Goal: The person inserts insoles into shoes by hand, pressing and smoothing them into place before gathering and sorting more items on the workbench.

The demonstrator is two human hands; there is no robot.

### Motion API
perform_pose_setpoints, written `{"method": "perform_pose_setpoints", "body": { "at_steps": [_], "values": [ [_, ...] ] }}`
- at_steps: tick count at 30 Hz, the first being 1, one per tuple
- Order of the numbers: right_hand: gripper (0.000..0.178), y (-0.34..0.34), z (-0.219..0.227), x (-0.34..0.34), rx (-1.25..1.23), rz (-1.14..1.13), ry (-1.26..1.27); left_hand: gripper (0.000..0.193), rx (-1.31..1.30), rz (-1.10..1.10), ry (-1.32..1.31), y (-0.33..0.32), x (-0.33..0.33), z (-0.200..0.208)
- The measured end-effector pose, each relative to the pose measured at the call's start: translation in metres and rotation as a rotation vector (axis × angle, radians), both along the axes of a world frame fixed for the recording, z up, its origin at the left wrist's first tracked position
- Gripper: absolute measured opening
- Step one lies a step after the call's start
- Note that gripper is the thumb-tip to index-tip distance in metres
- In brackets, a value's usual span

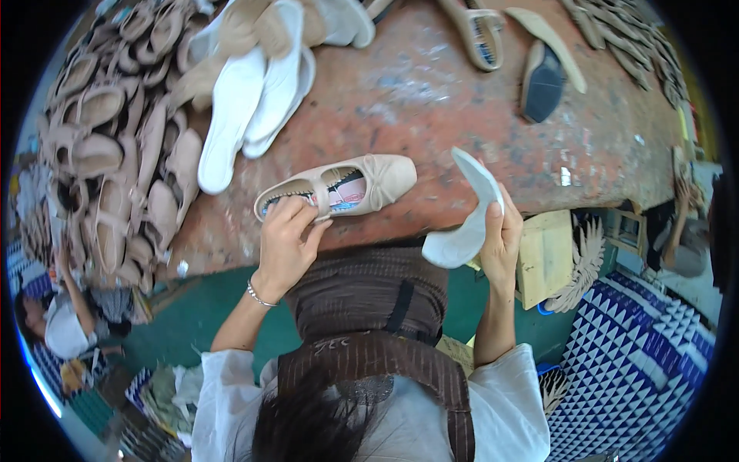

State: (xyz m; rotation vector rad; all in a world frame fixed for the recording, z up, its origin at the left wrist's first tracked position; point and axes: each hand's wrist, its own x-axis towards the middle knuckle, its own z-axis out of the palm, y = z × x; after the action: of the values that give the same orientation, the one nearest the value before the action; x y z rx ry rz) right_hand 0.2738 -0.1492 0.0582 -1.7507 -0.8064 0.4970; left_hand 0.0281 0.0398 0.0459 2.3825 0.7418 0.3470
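Note:
A beige ballet-style shoe (pixel 396 179) with a strap and a small bow lies on the worn reddish table, its toe to the right. My left hand (pixel 289 239) grips it at the heel end, fingers reaching into the opening and thumb along the near side. Inside the shoe a patterned lining with stitched edges shows. To the right, above the table's near edge, my right hand (pixel 502 235) holds a white insole (pixel 469 231), bent into a curve, between thumb and fingers. The insole is apart from the shoe.
White insoles (pixel 231 115) lie in a loose stack at the upper left, beside a large heap of beige shoes (pixel 112 154). A dark sole (pixel 541 81) and more shoe parts (pixel 616 42) lie at the far right. A yellowish wooden box (pixel 545 258) stands below the table edge. Other people sit at both sides.

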Motion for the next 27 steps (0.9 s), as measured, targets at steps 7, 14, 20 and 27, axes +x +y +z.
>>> {"method": "perform_pose_setpoints", "body": {
  "at_steps": [7, 14, 20, 27],
  "values": [
    [0.04, 0.061, 0.008, -0.052, -0.201, 0.537, -0.766, 0.053, 0.017, 0.675, -0.131, -0.018, -0.056, -0.016],
    [0.016, 0.121, -0.044, -0.102, 0.096, 0.607, -0.508, 0.062, -0.386, 0.629, -0.234, 0.01, -0.061, -0.043],
    [0.015, 0.138, -0.056, -0.122, -0.019, 0.702, -0.31, 0.074, -0.549, 0.58, -0.281, 0.012, -0.07, -0.043],
    [0.016, 0.146, -0.062, -0.136, -0.063, 0.667, -0.271, 0.058, -0.522, 0.643, -0.321, 0.017, -0.066, -0.055]
  ]
}}
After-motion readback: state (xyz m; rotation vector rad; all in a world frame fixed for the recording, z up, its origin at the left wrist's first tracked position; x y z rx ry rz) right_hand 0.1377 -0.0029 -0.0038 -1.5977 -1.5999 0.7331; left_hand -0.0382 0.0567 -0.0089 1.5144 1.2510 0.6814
